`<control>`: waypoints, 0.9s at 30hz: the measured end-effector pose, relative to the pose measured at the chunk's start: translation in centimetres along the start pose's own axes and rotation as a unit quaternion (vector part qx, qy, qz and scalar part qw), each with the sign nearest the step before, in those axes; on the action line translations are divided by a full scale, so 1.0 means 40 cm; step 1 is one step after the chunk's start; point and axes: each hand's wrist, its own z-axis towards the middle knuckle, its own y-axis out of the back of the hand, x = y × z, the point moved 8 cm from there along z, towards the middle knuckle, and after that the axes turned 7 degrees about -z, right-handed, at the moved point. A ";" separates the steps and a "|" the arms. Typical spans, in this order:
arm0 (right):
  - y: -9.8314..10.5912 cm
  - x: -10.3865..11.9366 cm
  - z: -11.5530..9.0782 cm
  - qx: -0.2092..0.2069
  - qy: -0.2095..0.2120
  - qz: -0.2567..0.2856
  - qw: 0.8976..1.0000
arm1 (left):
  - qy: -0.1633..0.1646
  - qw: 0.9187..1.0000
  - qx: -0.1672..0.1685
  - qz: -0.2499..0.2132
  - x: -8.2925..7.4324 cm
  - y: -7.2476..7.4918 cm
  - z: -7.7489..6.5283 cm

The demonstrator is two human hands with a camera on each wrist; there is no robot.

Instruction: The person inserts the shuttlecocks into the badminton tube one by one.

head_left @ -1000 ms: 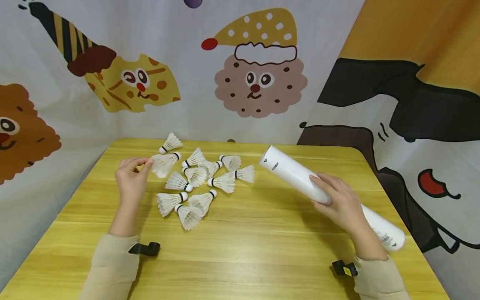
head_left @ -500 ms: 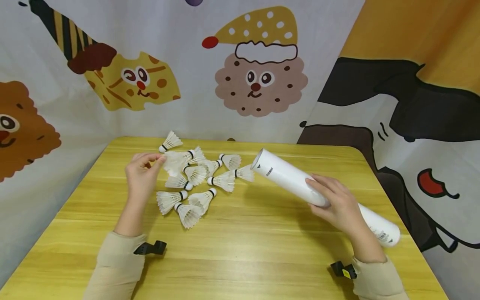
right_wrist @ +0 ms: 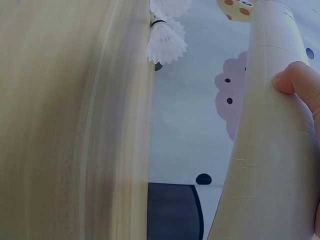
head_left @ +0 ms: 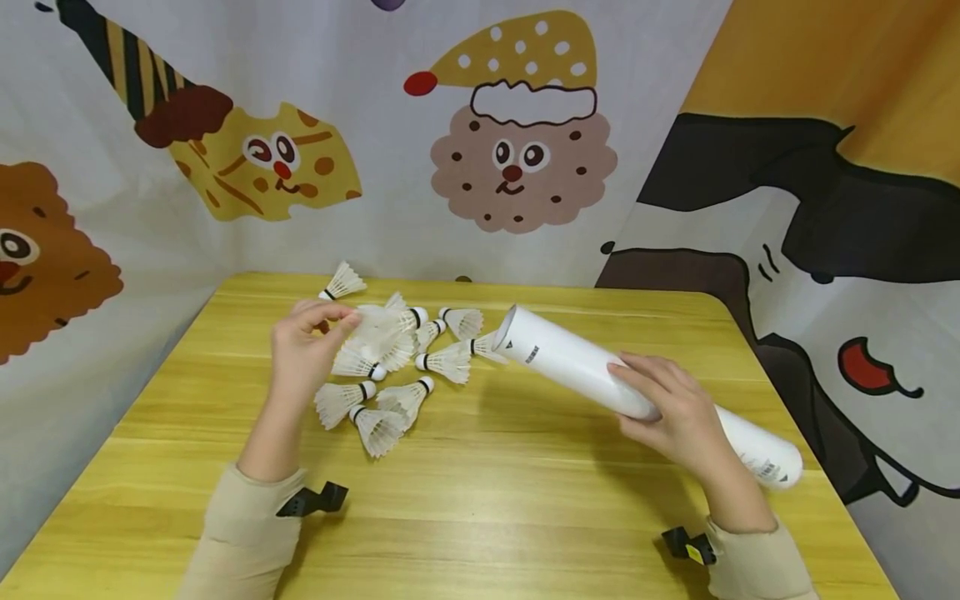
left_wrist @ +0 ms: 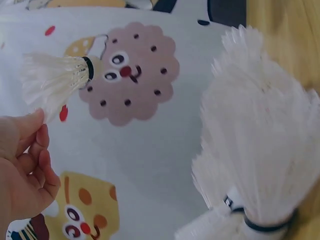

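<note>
A white feather shuttlecock (left_wrist: 60,75) is pinched at its feather rim between thumb and forefinger of my left hand (head_left: 307,350), its cork pointing right. In the head view it overlaps the pile of shuttlecocks (head_left: 378,429) lying on the table. My right hand (head_left: 671,408) grips a long white tube (head_left: 570,358) round its middle. The tube tilts, its open mouth up and to the left, facing the shuttlecocks. In the right wrist view the thumb (right_wrist: 295,82) presses along the tube's side.
The wooden table (head_left: 480,517) carries the scattered shuttlecocks on its left half. One shuttlecock (head_left: 343,282) lies apart near the far edge. Behind the table hangs a cloth (head_left: 390,167) printed with cartoon figures. A small black camera (head_left: 318,500) sits at the left wrist.
My left hand has carried the pinched shuttlecock to the right, over the pile. The tube's open mouth has shifted left and slightly down in my right hand.
</note>
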 end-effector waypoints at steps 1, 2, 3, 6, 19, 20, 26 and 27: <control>0.000 0.003 0.001 0.003 0.000 0.000 1.000 | -0.003 1.000 0.006 -0.004 -0.007 -0.005 -0.001; 0.001 0.005 0.002 0.005 0.001 -0.001 1.000 | -0.007 1.000 0.012 -0.009 -0.015 -0.012 -0.002; 0.002 0.009 0.003 0.007 0.001 -0.001 1.000 | -0.011 1.000 0.018 -0.014 -0.023 -0.019 -0.002; 0.004 0.017 0.005 0.013 0.001 -0.001 1.000 | -0.019 0.999 0.036 -0.024 -0.044 -0.039 -0.004; 0.013 0.052 0.018 -0.011 0.041 0.027 0.999 | 0.008 0.994 0.105 -0.039 -0.076 -0.113 -0.014; 0.013 0.054 0.019 -0.012 0.044 0.029 0.999 | 0.010 0.993 0.111 -0.040 -0.077 -0.118 -0.015; 0.012 0.066 0.019 -0.025 0.058 0.039 0.997 | 0.014 0.988 0.139 -0.062 -0.079 -0.143 -0.026; 0.012 0.068 0.020 -0.026 0.058 0.039 0.997 | 0.011 0.988 0.141 -0.066 -0.080 -0.147 -0.027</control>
